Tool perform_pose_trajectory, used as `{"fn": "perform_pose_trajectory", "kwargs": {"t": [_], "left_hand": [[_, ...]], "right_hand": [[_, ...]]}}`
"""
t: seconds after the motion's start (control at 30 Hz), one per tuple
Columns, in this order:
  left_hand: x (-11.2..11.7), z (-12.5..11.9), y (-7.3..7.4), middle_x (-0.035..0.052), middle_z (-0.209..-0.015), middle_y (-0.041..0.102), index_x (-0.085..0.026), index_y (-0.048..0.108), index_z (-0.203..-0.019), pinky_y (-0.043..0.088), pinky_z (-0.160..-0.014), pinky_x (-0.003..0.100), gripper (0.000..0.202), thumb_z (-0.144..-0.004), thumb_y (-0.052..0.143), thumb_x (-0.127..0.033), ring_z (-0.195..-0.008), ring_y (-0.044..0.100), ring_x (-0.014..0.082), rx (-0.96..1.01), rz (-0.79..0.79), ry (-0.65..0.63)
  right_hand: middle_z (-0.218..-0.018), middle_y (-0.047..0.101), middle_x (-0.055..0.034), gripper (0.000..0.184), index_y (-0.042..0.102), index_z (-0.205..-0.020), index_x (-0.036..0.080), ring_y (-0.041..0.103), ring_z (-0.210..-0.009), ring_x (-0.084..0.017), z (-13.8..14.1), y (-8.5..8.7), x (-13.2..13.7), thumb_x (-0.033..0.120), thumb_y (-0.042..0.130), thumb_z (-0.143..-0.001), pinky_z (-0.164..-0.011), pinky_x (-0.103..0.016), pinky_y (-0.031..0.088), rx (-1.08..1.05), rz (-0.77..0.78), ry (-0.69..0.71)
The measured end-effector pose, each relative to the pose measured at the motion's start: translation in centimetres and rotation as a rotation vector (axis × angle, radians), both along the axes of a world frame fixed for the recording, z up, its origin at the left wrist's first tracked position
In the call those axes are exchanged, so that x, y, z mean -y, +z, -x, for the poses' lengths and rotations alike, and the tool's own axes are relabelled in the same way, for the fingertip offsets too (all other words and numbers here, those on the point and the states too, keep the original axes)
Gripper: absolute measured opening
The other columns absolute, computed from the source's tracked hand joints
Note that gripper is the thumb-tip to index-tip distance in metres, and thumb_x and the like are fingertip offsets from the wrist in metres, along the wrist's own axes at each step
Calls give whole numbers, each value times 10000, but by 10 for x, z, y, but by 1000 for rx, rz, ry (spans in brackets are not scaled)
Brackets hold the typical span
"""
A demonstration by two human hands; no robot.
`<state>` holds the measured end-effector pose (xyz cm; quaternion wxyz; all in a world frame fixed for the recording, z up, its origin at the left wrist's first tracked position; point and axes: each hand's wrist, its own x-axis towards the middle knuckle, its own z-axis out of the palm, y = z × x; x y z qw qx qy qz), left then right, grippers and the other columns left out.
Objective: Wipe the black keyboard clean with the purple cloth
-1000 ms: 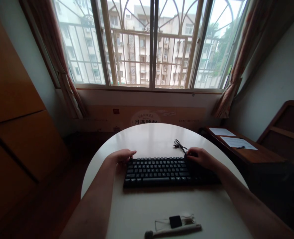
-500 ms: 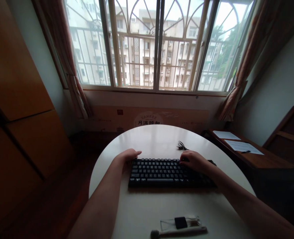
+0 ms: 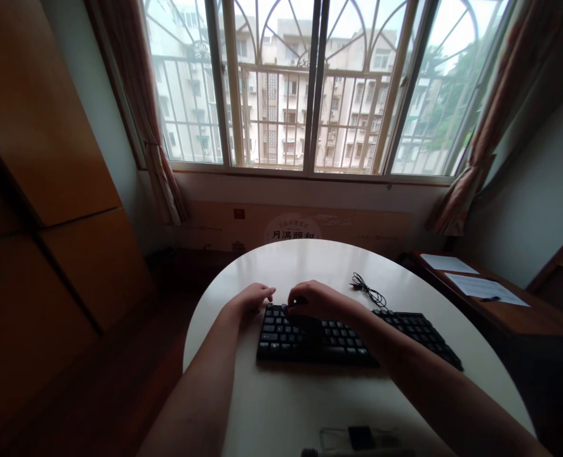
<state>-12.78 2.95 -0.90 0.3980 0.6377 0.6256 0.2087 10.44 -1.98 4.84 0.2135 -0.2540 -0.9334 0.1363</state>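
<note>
A black keyboard [image 3: 343, 339] lies on the round white table, its middle partly covered by my right hand and forearm. My left hand [image 3: 254, 298] is at the keyboard's back left corner, fingers curled against the edge and thumb stretched to the right. Over the upper left keys, my right hand [image 3: 317, 298] has its fingertips bent together and pressed down. Whatever they pinch, if anything, is hidden beneath them. Behind the keyboard rests a bundled black cable [image 3: 369, 291].
At the table's [image 3: 281, 400] near edge lie a thin wire tool with a black square block [image 3: 360, 438] and a brush head [image 3: 308, 452], cut off below. Papers [image 3: 485, 289] and a pen [image 3: 490, 299] lie on a wooden surface at right. A window [image 3: 314, 95] is ahead.
My right hand has moved left along the keyboard's back rows, from the right part to the upper left keys. My left hand stays at the corner. The view has turned slightly left.
</note>
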Motion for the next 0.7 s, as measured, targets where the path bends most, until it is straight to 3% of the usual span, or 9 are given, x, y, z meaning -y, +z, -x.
{"fn": "perform_pose_trajectory", "kwargs": {"t": [0.13,0.3,0.4,0.5,0.6,0.7], "left_hand": [[8,-1,3,-48,-438,419,-154,611,-783,321,-420,231,390,-761,515,-532,-391,418,118,28,-11,-26],[8,-1,8,-32,-489,477,-163,594,-725,350,-422,230,308,-752,531,-463,-416,476,128,-85,-102,-78],[8,-3,18,-18,-519,488,-154,601,-753,353,-408,223,384,-777,483,-519,-442,491,133,-54,-201,-85],[16,-15,32,21,-612,529,-138,607,-766,376,-430,217,502,-811,392,-589,-538,510,139,94,-328,-130],[28,-35,47,80,-774,602,-120,621,-813,454,-559,242,561,-812,376,-625,-737,560,182,240,-398,-194],[40,-54,58,85,-860,627,-124,623,-893,482,-692,294,506,-795,469,-596,-833,567,206,341,-430,-231]], "right_hand": [[-812,674,-5,168,685,-913,224,576,-683,-128,27,-18,-5,303,624,-779,-632,-216,406,-48,21,27],[-865,675,-10,165,683,-915,246,597,-744,-145,30,-35,-9,239,628,-759,-671,-234,423,-111,8,-40],[-810,670,-10,125,667,-882,223,597,-726,-141,20,-24,-13,257,613,-775,-679,-243,433,-189,5,-127],[-807,669,-3,116,628,-883,219,598,-705,-134,6,-3,-16,285,586,-797,-657,-245,443,-302,14,-227],[-792,659,4,113,594,-859,218,596,-683,-133,-8,17,-13,307,589,-790,-613,-239,444,-377,14,-297],[-731,640,10,110,578,-831,214,573,-619,-123,-19,26,-7,315,587,-787,-553,-223,431,-401,22,-328]]}}
